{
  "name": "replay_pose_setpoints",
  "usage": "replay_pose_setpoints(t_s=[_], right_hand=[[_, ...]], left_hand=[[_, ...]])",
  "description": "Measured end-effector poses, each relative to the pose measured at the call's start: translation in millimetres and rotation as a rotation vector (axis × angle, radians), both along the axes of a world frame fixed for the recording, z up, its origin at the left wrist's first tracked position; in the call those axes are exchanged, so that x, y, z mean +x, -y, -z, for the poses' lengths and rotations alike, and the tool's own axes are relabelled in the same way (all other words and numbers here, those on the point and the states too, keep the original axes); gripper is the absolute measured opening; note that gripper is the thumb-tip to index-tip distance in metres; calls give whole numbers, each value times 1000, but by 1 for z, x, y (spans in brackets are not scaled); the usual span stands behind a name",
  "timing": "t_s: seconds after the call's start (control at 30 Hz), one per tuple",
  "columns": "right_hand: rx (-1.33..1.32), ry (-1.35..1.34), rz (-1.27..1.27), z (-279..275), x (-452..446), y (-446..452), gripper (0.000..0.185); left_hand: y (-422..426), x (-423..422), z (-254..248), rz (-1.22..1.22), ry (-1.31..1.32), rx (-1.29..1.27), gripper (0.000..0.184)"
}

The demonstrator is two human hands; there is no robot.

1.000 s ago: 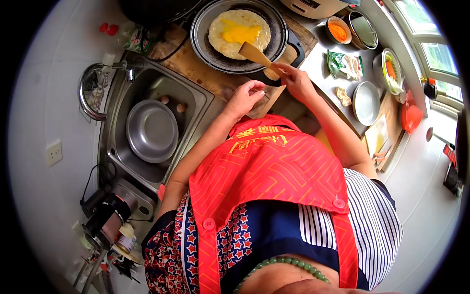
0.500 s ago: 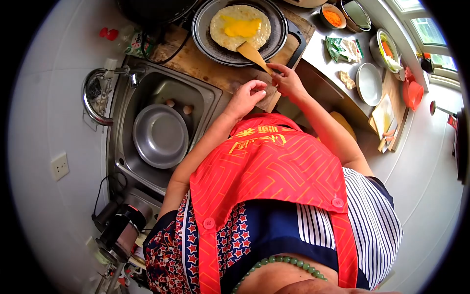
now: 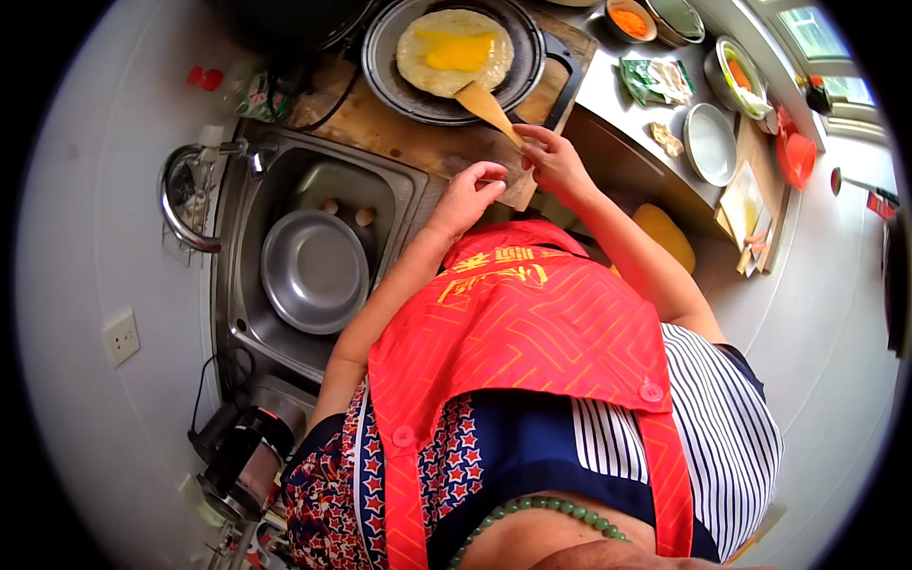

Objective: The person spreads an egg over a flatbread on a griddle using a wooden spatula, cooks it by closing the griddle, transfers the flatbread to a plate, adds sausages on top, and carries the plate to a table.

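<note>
My right hand (image 3: 559,169) grips the handle of a wooden spatula (image 3: 487,108). The spatula's flat end is at the near edge of a round, pale pancake (image 3: 418,68), which lies in a dark round pan (image 3: 376,61). Bright yellow egg (image 3: 458,49) is spread over the pancake's middle. My left hand (image 3: 465,198) hovers by the counter's front edge, its fingers loosely curved and apart from the thumb, with nothing visible in it.
Left of the wooden counter board (image 3: 394,142) is a sink (image 3: 408,176) holding a metal basin (image 3: 313,271) and eggshells (image 3: 364,217). To the right stand a grey bowl (image 3: 710,144), a green packet (image 3: 655,81), a bowl of orange shreds (image 3: 630,21) and a knife (image 3: 749,249).
The view has shifted slightly, moving the pan a little left in the picture. The spatula stays at the pancake's near edge, and both hands keep nearly the same pose.
</note>
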State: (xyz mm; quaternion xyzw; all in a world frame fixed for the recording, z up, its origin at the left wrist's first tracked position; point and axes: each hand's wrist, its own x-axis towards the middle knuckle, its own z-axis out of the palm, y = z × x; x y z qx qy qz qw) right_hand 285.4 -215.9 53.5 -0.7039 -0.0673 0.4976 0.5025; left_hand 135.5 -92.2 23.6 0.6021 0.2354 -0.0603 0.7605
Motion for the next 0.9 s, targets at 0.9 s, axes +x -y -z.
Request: replay_pose_setpoints(t_s=[0.9], right_hand=[[-494,1288,328,48,197,208,33]], left_hand=[[92,166,-36,395,113,183,35]])
